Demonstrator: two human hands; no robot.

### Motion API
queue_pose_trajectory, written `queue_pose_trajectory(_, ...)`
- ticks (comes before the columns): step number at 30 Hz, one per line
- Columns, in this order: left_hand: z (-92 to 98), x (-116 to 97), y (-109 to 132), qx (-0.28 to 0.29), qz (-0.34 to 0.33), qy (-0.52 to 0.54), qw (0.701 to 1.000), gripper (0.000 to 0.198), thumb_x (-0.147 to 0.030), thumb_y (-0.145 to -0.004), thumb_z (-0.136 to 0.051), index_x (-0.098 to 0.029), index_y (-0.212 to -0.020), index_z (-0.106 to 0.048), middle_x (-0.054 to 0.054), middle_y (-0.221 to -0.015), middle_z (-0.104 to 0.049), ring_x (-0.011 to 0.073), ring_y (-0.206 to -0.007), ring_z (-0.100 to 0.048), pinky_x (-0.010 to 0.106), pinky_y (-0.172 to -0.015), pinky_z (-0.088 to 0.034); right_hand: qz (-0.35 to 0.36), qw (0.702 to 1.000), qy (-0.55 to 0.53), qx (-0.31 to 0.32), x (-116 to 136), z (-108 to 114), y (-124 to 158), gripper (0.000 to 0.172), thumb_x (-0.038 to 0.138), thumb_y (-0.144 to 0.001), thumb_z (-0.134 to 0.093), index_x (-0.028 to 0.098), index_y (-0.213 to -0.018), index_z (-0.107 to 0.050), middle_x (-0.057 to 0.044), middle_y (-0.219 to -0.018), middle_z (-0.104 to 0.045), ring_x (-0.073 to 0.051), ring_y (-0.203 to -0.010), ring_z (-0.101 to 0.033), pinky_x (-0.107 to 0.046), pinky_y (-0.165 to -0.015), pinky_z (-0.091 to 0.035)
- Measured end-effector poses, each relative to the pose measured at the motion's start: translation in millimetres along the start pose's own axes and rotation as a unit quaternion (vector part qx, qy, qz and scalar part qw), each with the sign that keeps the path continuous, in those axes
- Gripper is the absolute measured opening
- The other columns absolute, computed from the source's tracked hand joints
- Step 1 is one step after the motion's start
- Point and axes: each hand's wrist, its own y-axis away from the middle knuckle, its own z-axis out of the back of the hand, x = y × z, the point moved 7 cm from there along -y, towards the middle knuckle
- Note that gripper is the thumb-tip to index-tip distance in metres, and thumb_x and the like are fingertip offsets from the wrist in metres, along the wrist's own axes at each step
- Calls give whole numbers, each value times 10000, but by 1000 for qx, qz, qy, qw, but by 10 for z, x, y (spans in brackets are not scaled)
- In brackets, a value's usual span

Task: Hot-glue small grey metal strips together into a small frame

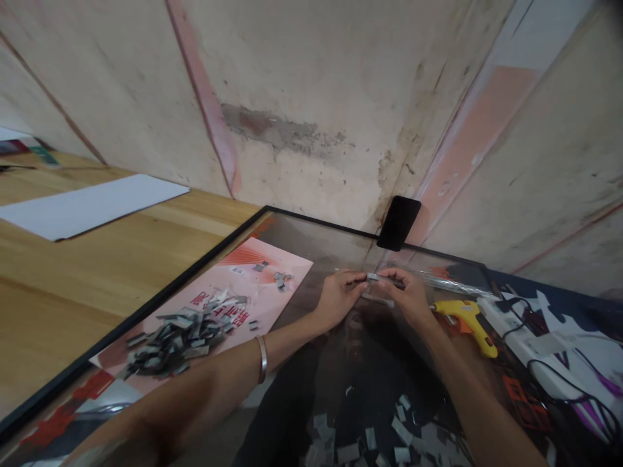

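A small grey-and-white flat piece (372, 277) is pinched between my two hands above the glass tabletop. My left hand (337, 298) grips its left end with thumb and fingertips. From the other side, the fingers of my right hand (405, 295) close on it, and something thin and dark shows beside them, too small to name. Just below the hands a clear, pale strip (378, 299) lies on the glass. To the left, a heap of similar grey pieces (178, 337) rests on a pink printed sheet (272, 259). More pale pieces (402, 431) are scattered near my body.
A yellow hot glue gun (466, 319) lies right of my right hand, beside a white power strip (511, 334) with tangled cables. A black phone (399, 222) leans against the wall at the back. White paper (97, 204) lies on the wooden table (63, 279) at left.
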Motion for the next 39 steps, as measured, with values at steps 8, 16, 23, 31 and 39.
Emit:
queue_pose_trajectory(8, 4, 23, 1, -4, -4, 0, 1000, 197, -235, -820, -629, -163, -985, -708, 61, -900, -702, 160, -827, -634, 278, -767, -506, 6, 1000, -5, 6, -28, -19, -14, 248, 388, -749, -666, 194, -904, -664, -28, -820, -664, -172, -738, -582, -296, -697, -449)
queue_pose_trajectory(16, 8, 21, 1, -10, -4, -3, 1000, 191, -234, -816, -632, -175, -980, -710, 59, -922, -708, 167, -849, -636, 299, -785, -514, 17, 1000, 9, 7, -13, -17, -12, 241, 394, -749, -667, 206, -898, -664, -30, -847, -671, -181, -766, -591, -316, -728, -460)
queue_pose_trajectory(23, 8, 15, 6, -8, -1, 8, 1000, 188, -228, -814, -630, -173, -973, -715, 61, -913, -705, 164, -837, -639, 295, -786, -516, 24, 1000, 19, 5, 18, -5, -7, 227, 386, -755, -661, 204, -891, -663, -33, -859, -674, -185, -789, -594, -312, -739, -456)
queue_pose_trajectory(31, 3, 39, 12, -10, 2, 3, 1000, 201, -247, -818, -627, -171, -982, -715, 68, -916, -703, 168, -833, -632, 306, -791, -518, 19, 1000, 15, 5, 48, -21, -2, 221, 370, -752, -658, 200, -893, -664, -35, -856, -674, -187, -789, -596, -307, -731, -450)
queue_pose_trajectory(39, 13, 29, 9, -13, 2, 12, 1000, 194, -239, -812, -633, -160, -969, -715, 72, -904, -701, 166, -816, -636, 296, -759, -526, 24, 1000, 8, 11, 56, -21, -2, 204, 354, -757, -657, 202, -894, -665, -33, -867, -670, -186, -798, -590, -300, -732, -444)
